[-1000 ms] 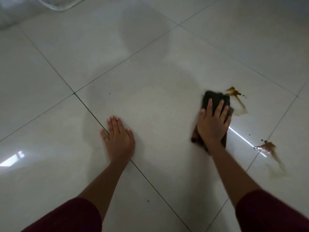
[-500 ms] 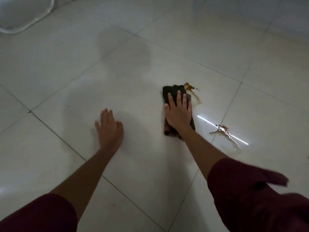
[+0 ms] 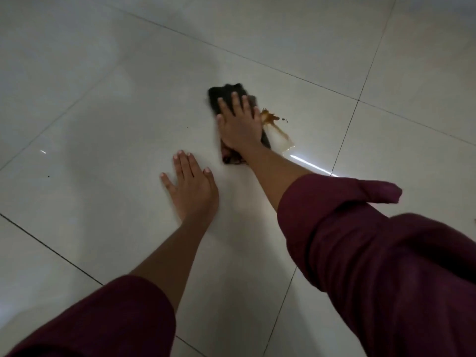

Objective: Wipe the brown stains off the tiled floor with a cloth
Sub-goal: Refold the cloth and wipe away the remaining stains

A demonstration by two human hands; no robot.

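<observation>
A dark folded cloth (image 3: 226, 95) lies on the pale tiled floor (image 3: 116, 130). My right hand (image 3: 238, 124) presses flat on top of it, fingers spread, covering its middle. Just to the right of the cloth, a brown stain (image 3: 273, 122) with a thin streak trails toward a bright reflection; the cloth's edge touches it. My left hand (image 3: 192, 188) rests palm down on the same tile, nearer to me and left of the cloth, holding nothing. Both arms wear rolled dark red sleeves.
Dark grout lines (image 3: 345, 140) cross the glossy floor. A few small dark specks (image 3: 48, 176) dot the tile at the left. My right sleeve (image 3: 373, 253) hides the floor at the lower right.
The view has swung and moved closer. My right hand has pushed the cloth forward beside the stain. The second stain at the right is hidden or out of view now. My left hand stays planted.
</observation>
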